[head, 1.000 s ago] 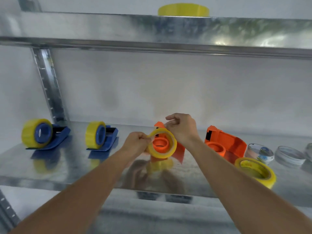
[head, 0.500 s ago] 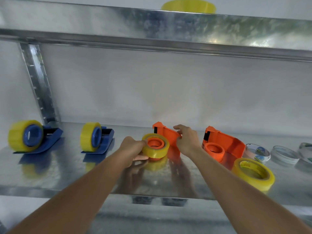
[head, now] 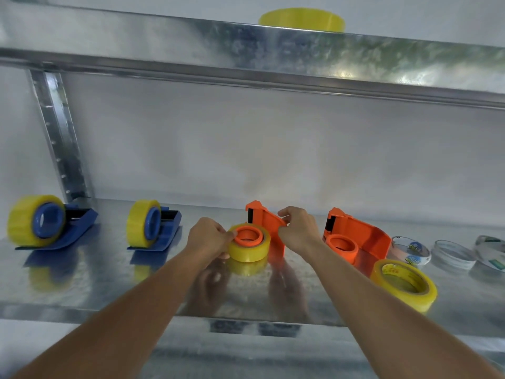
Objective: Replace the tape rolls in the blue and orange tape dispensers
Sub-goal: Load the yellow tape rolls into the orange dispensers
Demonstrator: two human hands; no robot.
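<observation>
While the left hand [head: 210, 237] grips a yellow roll [head: 249, 246] seated on the hub of an orange dispenser [head: 266, 222], the right hand [head: 297, 231] pinches that dispenser's side wall. Both rest on the metal shelf [head: 95, 283]. Just right stands a second orange dispenser [head: 358, 236], its hub bare, with a loose roll [head: 404, 285] lying flat in front; the inner label's print is too small to read. Further right lie spent clear cores [head: 412, 250], lettering blurred. At left stand two blue dispensers [head: 164, 228], both loaded with yellow tape. Another roll [head: 300, 21] sits on the upper shelf.
</observation>
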